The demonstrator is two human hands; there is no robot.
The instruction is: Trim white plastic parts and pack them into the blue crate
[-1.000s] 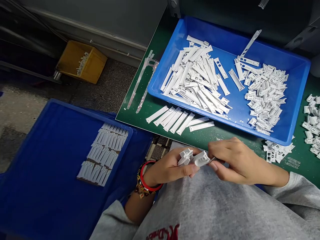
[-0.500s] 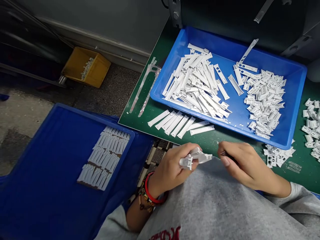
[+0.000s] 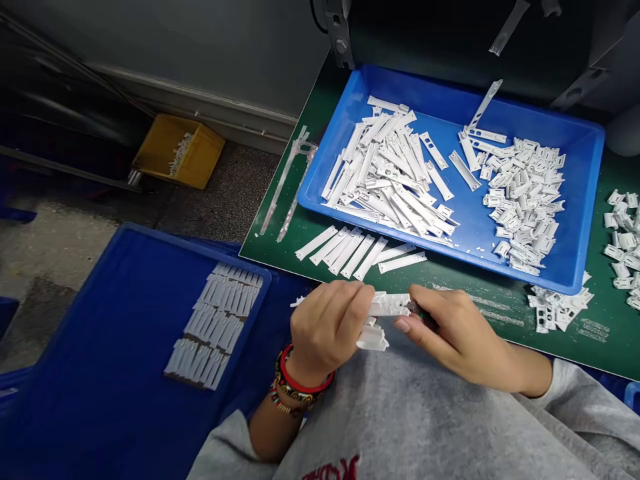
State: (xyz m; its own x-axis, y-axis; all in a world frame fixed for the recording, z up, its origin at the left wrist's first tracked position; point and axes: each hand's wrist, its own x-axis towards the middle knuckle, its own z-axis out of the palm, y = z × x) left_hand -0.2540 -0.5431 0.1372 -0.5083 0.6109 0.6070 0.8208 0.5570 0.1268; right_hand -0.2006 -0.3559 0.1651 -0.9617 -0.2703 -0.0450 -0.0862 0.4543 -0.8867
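My left hand [image 3: 327, 327] is closed around several white plastic pieces [image 3: 390, 305], whose ends stick out to the right and below its fingers. My right hand [image 3: 457, 330] pinches a small dark tool [image 3: 425, 316], mostly hidden by the fingers, with its tip at the right end of the upper piece. Both hands are in front of the grey sweatshirt, below the table edge. Beyond them, a row of long white strips [image 3: 345, 250] lies on the green table [image 3: 273, 257] along the front of a blue tray [image 3: 450, 251].
The tray holds long strips [image 3: 395, 167] and a heap of short clips [image 3: 530, 200]. More clips [image 3: 623, 233] lie on the table at the right. Lower left, a blue bin [image 3: 115, 320] carries rows of white pieces [image 3: 215, 323]. A yellow bin [image 3: 180, 150] stands behind.
My left hand has turned over, its knuckles now facing up, and moved left. My right hand has moved left, bringing the tool to the held pieces. The view has shifted slightly.
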